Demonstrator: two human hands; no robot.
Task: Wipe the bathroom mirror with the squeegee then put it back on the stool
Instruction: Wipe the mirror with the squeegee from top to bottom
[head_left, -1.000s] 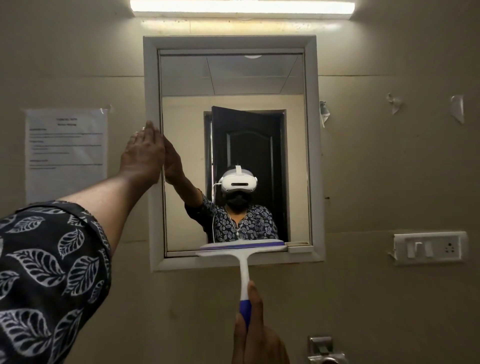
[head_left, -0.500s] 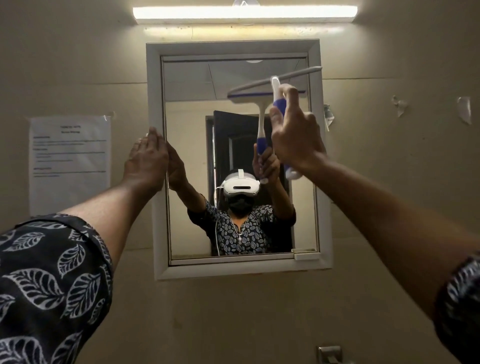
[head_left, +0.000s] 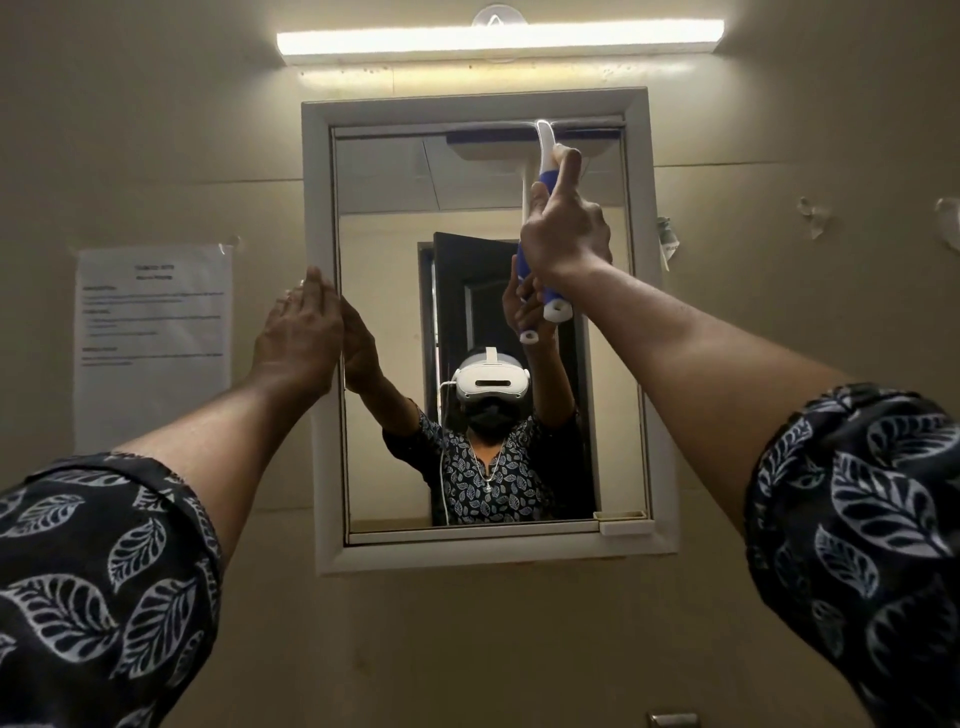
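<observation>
- At the top edge of the mirror (head_left: 395, 260), fingers (head_left: 569, 171) of the right hand (head_left: 566, 234) clenched round the blue handle of the squeegee (head_left: 546, 176), index finger laid along it, blade against the glass just under the upper rail.
- Down at the bottom sill a second ago, then lifted off the glass (a reset for a fresh stroke, probably); points to a downward pull next, wiping unfinished.
- Left hand (head_left: 301, 338) flat as before, fingers straight, holding nothing, braced on the frame (head_left: 318, 208).
- Around: strip light (head_left: 498, 41) above, paper notice (head_left: 153, 343) to the left.
- In the way: small ledge (head_left: 623, 522) at the lower right corner, likely to catch the blade.
- No stool in view.
</observation>
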